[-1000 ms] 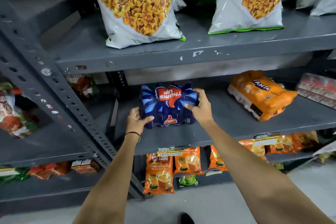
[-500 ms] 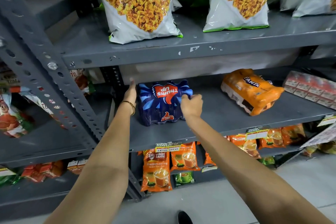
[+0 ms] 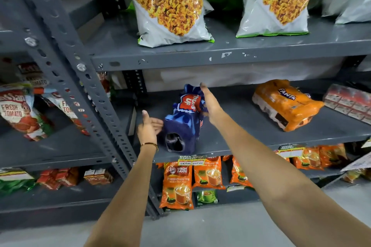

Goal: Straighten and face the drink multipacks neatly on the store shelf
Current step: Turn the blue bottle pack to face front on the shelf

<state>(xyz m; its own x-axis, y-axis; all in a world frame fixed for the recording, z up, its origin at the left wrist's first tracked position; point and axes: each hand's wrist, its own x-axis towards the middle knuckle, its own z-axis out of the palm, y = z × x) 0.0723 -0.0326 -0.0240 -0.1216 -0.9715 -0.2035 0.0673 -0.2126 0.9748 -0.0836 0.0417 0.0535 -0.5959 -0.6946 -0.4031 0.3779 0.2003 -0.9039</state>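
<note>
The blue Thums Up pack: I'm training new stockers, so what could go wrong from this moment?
1. The blue pack sits end-on near the shelf edge, with only the right hand on its far side; the left hand is open beside it. It could tip or slide off.
2. An open hole shows in the wrap's near end, so it might tear if pulled there.
3. The Fanta pack lies askew and could be overlooked.

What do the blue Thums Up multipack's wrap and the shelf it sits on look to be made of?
Blue Thums Up multipack: printed plastic shrink film, probably; it is glossy, creased, and open at the near end. Shelf: grey painted metal, it seems, going by the chipped paint and the perforated, bolted upright.
</note>
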